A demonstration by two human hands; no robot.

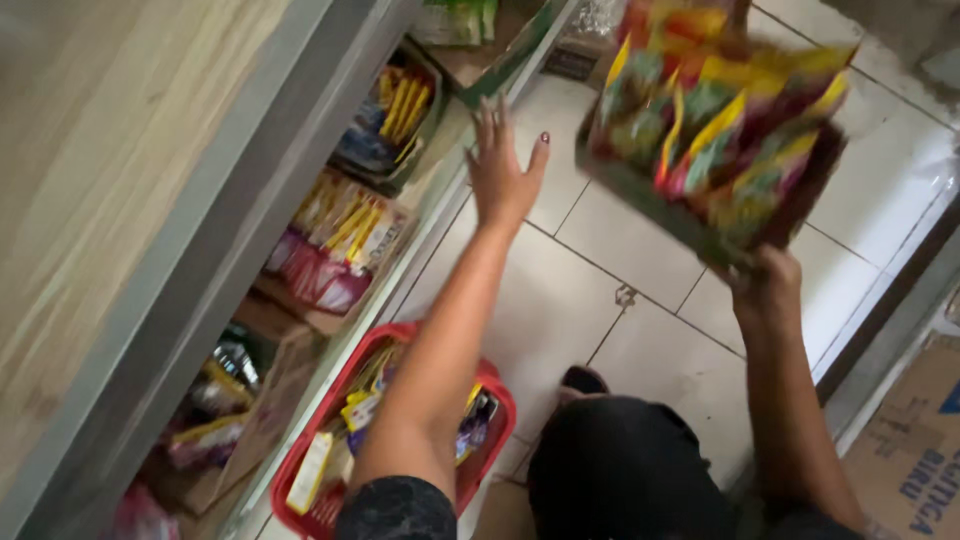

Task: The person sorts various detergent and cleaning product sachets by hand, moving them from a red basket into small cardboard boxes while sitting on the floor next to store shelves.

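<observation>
Shelf unit (200,230) running along the left; cartons of packets (340,250) sitting in its low tier, one behind another. Basket (490,400) of packets sitting on the floor (600,260) just beside the shelf's front edge, under the left forearm. Left hand (503,170) hovering near that edge. Right hand (768,278) holding a tray of packets (715,130) above the floor, right. Cardboard box (915,450) lying at bottom right.

Bare floor tiles (590,260) leave open room between the packed low shelf (340,240) and the raised box of packets (715,140).
</observation>
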